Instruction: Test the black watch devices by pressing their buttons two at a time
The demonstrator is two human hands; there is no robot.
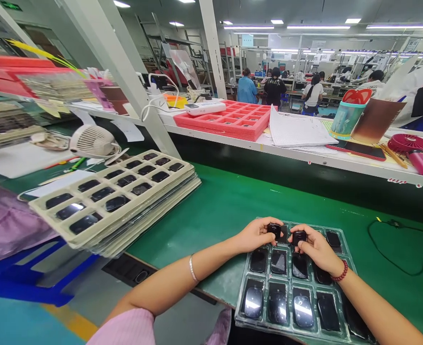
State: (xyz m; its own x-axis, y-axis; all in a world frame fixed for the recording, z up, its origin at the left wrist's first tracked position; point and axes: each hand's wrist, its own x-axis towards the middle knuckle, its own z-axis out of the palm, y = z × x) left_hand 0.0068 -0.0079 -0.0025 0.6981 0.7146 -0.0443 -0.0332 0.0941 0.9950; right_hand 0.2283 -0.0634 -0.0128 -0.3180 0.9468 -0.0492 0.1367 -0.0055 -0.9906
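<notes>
My left hand (pixel 257 235) pinches a small glossy black watch-face-like piece (pixel 275 230) between thumb and fingers. A similar dark rounded-square piece (pixel 299 236) is gripped in my right hand (pixel 316 248), a short way to the right. Both hands are raised over the far row of a clear plastic tray (pixel 237 316), whose pockets carry several flat black glossy pieces (pixel 253 302). The tray lies at the near edge of the green table. My right hand and forearm hide some of its right-hand pockets.
At left, a stack of cream trays (pixel 125 230) bears more black pieces. A white fan (pixel 93 141) stands behind it. Along the shelf are a red foam tray (pixel 225 120), papers (pixel 297 128) and a cup (pixel 348 117). A black cable (pixel 394 273) lies at right; people are in the background.
</notes>
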